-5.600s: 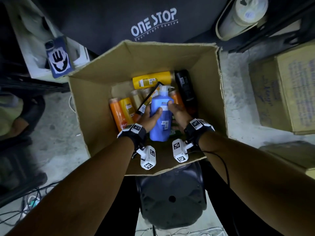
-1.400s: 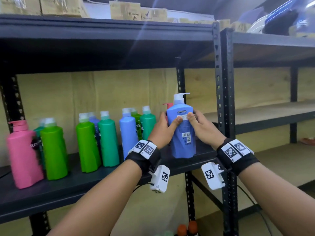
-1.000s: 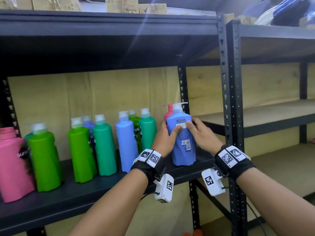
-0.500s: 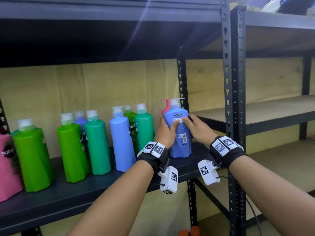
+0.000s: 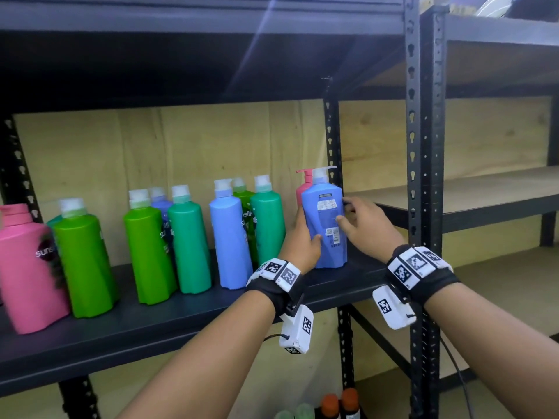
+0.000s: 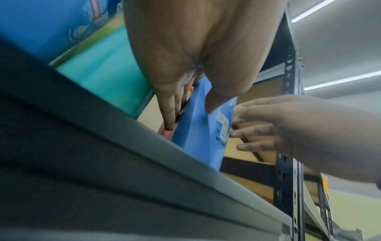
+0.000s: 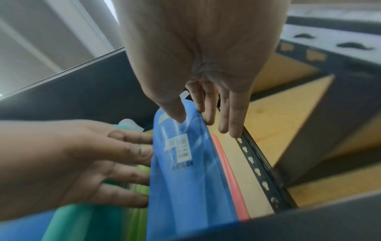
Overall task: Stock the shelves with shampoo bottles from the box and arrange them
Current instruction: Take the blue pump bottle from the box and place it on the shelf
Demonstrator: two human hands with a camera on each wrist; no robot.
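Blue pump bottle, head view: blue shampoo bottle point(image 5: 325, 225) stands upright on the dark shelf point(image 5: 181, 316), right end of the row, a pink pump bottle point(image 5: 303, 189) just behind it.
Left wrist view: left hand point(image 6: 185, 57) holds the bottle's left side, thumb on the front, fingers point(image 6: 170, 110) behind.
Right wrist view: right hand point(image 7: 206, 48) has its thumb on the label face, fingers point(image 7: 233, 117) straight along the right edge, beside the slotted upright point(image 7: 257, 171).
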